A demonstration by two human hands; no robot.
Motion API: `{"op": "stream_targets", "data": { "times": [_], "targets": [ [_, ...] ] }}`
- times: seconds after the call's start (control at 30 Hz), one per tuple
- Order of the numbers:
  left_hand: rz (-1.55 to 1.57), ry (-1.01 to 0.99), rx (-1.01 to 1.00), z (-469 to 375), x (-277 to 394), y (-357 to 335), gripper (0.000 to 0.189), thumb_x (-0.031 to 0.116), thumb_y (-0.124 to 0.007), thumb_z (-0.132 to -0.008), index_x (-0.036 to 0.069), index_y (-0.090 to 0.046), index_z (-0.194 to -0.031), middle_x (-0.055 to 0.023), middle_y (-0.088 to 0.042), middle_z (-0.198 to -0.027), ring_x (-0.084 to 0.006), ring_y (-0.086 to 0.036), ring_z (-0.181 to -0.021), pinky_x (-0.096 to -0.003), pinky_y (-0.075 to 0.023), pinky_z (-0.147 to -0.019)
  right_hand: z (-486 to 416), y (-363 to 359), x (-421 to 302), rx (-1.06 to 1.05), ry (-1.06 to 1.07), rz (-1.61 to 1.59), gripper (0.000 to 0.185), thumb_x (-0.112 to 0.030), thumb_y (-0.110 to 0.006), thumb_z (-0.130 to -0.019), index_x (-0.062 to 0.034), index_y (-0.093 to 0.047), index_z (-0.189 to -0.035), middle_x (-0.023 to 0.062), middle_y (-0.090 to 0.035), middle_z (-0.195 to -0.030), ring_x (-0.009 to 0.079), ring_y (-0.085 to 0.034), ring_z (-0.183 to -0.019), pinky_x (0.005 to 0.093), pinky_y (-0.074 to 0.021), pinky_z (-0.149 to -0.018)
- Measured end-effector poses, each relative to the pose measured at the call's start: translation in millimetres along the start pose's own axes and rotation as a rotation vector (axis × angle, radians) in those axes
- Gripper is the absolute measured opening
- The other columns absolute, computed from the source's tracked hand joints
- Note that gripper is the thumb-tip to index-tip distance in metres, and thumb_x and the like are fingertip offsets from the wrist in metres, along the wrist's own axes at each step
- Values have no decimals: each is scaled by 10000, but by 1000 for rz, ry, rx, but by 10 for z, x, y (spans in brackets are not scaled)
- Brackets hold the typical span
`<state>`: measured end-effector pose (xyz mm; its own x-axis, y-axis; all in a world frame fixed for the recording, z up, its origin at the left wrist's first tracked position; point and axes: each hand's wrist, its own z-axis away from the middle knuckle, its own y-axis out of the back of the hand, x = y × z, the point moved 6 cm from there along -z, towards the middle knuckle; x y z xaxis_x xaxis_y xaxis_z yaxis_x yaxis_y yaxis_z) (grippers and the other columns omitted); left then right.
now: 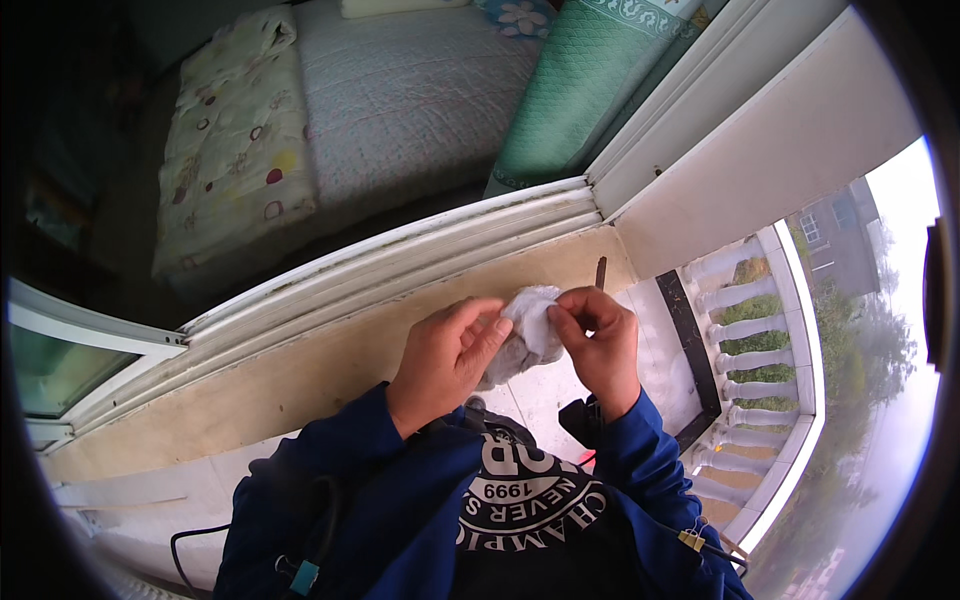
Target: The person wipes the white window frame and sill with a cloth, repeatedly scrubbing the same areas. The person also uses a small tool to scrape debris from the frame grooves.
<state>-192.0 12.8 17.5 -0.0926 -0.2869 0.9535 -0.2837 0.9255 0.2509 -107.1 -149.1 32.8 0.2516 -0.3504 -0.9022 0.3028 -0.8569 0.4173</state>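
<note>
A crumpled white cloth hangs between my two hands in front of my chest, its lower part greyish and bunched. My left hand has its thumb and index finger at the cloth's left edge. On the other side, my right hand pinches the upper right of the cloth between thumb and index finger. The cloth is in mid-air just in front of the window's outer sill. Behind my right hand a thin dark brown strip sticks up; its lower end is hidden.
White sliding-window tracks run along the sill, with a sliding sash at left. Inside is a bed with a folded quilt and a green curtain. At right stands a balcony balustrade above a tiled floor.
</note>
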Motion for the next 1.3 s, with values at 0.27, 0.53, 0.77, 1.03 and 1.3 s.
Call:
{"op": "stream_targets", "data": {
  "times": [0.27, 0.53, 0.77, 1.03, 1.3],
  "targets": [
    [-320, -155, 190, 315, -82, 658, 117, 60, -635, -809, 27, -630, -921, -124, -652, -873, -290, -630, -762, -348, -504, -672, -861, -256, 129, 221, 301, 880, 109, -123, -574, -784, -33, -586, -724, 157, -619, -697, 337, -616, -659, 428, -492, -604],
    [-371, -71, 319, 620, -281, 1107, 93, 15, -629, -794, 33, -641, -884, -112, -650, -834, -287, -624, -734, -335, -499, -651, -725, -761, 44, -66, 343, 1064, 267, -226, -590, -834, -18, -615, -667, 169, -599, -762, 351, -584, -773, 426, -491, -690],
    [-353, -95, 277, 626, -348, 1087, 107, 0, -649, -765, 39, -648, -865, -108, -645, -804, -283, -619, -700, -333, -495, -622, -281, -1304, -192, -201, 591, 915, 138, -130, -631, -729, -35, -602, -825, 101, -542, -877, 292, -548, -833, 364, -506, -705],
    [-362, -105, 223, 611, -369, 1034, 106, -1, -656, -759, 45, -651, -854, -104, -645, -775, -274, -618, -674, -328, -492, -598, -582, -684, 25, -147, 552, 921, 294, -4, -548, -671, -38, -653, -944, 100, -548, -865, 293, -534, -886, 361, -489, -760],
    [-377, -145, 234, 610, -368, 1029, 99, 9, -663, -757, 52, -651, -845, -97, -649, -773, -267, -620, -671, -327, -495, -592, -808, -543, 191, -80, 383, 1260, 170, -23, -566, -673, -20, -642, -826, 116, -573, -882, 310, -547, -882, 364, -487, -774]
  ]
}}
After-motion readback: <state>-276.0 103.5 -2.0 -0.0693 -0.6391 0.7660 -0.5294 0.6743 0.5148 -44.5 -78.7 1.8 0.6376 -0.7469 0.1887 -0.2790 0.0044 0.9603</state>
